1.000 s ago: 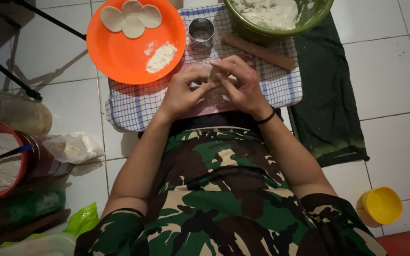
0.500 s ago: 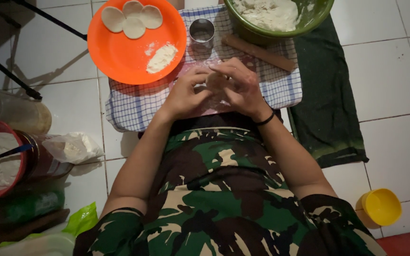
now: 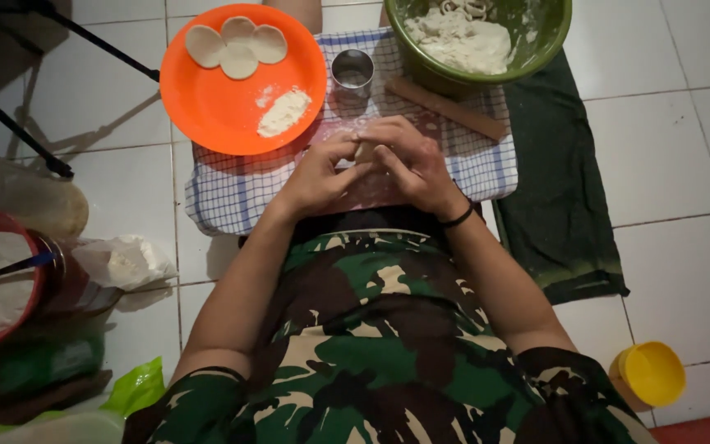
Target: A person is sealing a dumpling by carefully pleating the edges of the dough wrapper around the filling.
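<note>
An orange plate (image 3: pixel 215 107) sits on the tiled floor (image 3: pixel 684 123) at the edge of a checked cloth (image 3: pixel 232 193), carrying three pale dough rounds (image 3: pixel 238 47) and a small heap of flour (image 3: pixel 283 112). Beside it stands a metal ring cutter (image 3: pixel 352 72), then a wooden rolling pin (image 3: pixel 447 108) and a green bowl (image 3: pixel 554 45) of dough. A yellow lid (image 3: pixel 651 374) lies well apart. Over the cloth, the left hand (image 3: pixel 320 173) and right hand (image 3: pixel 415 164) meet, fingers curled in, pinching a small piece of dough (image 3: pixel 364 150) between them, mostly hidden.
</note>
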